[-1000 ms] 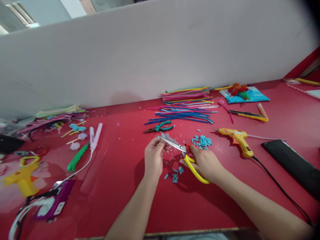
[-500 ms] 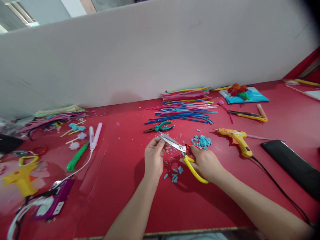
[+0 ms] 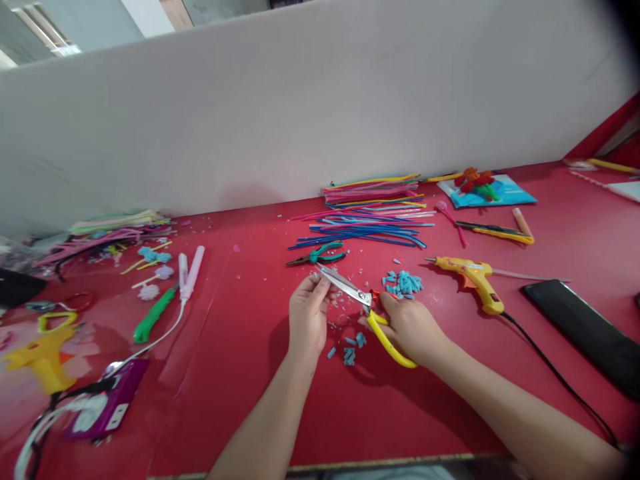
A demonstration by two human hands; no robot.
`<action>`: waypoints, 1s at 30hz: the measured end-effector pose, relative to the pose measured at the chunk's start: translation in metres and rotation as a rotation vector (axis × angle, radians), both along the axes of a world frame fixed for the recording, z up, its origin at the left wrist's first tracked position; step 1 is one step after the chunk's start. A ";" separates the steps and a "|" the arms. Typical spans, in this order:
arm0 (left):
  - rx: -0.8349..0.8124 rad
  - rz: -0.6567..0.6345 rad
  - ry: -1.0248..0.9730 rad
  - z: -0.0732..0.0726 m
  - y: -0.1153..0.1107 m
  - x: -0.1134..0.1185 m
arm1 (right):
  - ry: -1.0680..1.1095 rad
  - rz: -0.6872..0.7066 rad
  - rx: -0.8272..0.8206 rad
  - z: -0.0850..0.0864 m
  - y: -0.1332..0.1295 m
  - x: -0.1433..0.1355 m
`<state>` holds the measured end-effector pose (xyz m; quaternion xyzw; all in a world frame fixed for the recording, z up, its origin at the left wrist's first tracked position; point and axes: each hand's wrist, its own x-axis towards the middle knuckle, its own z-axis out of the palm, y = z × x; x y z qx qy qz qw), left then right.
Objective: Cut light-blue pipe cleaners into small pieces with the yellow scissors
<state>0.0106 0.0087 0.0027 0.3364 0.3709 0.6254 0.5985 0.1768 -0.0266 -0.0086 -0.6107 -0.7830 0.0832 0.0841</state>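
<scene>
My right hand (image 3: 413,327) grips a pair of scissors (image 3: 345,285) with yellow and red handles, the blades pointing left and slightly apart. At the blade tips, my left hand (image 3: 309,313) is closed in a pinch with thumb against fingers. Whatever it pinches is too small and too covered to make out. Small cut light-blue pieces (image 3: 349,355) lie on the red table below the scissors. A larger pile of light-blue pieces (image 3: 406,285) sits just beyond my right hand. Green-handled pliers (image 3: 320,254) rest past the blade tips.
Pipe cleaners (image 3: 370,230) lie in rows against the white partition (image 3: 300,107). To the right are a yellow glue gun (image 3: 473,275) with its cord and a black phone (image 3: 583,330). A green cutter (image 3: 155,317), a pink hair iron (image 3: 190,273) and a purple power strip (image 3: 117,397) lie left.
Almost nothing differs. Both hands and the scissors keep nearly the same place, with only a slight shift of the whole view.
</scene>
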 end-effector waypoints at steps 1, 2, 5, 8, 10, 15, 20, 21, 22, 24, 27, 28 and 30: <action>-0.001 -0.001 0.003 0.000 0.000 0.000 | 0.003 -0.001 -0.001 0.000 0.000 0.000; -0.003 -0.002 0.005 0.000 0.000 0.000 | 0.006 -0.002 -0.002 0.000 0.000 0.000; -0.009 -0.008 0.013 0.000 0.000 -0.001 | 0.012 -0.001 -0.001 0.000 0.000 0.001; -0.009 -0.006 0.013 0.000 0.001 -0.002 | 0.009 -0.004 0.001 0.001 0.001 0.002; -0.011 -0.009 0.016 -0.001 0.001 -0.002 | 0.004 -0.012 -0.001 0.001 0.001 0.004; -0.012 -0.019 0.036 0.000 0.001 -0.002 | 0.052 -0.028 -0.036 0.001 0.004 0.008; -0.090 -0.080 0.096 0.000 0.000 0.000 | 0.432 -0.091 -0.149 0.001 0.010 0.005; -0.118 -0.122 0.135 0.000 -0.001 0.001 | 0.548 -0.112 -0.187 0.003 0.012 0.003; -0.142 -0.170 0.183 0.000 -0.002 0.003 | 0.666 -0.138 -0.231 0.005 0.013 0.002; -0.170 -0.256 0.298 -0.001 -0.005 0.007 | 0.891 -0.200 -0.327 0.011 0.014 0.000; -0.138 -0.333 0.487 -0.003 -0.010 0.013 | 1.116 -0.240 -0.415 0.018 0.014 -0.001; -0.108 -0.354 0.541 -0.004 -0.012 0.014 | 1.153 -0.237 -0.419 0.019 0.014 -0.001; -0.042 -0.395 0.625 -0.005 -0.014 0.016 | 1.185 -0.217 -0.410 0.019 0.014 -0.001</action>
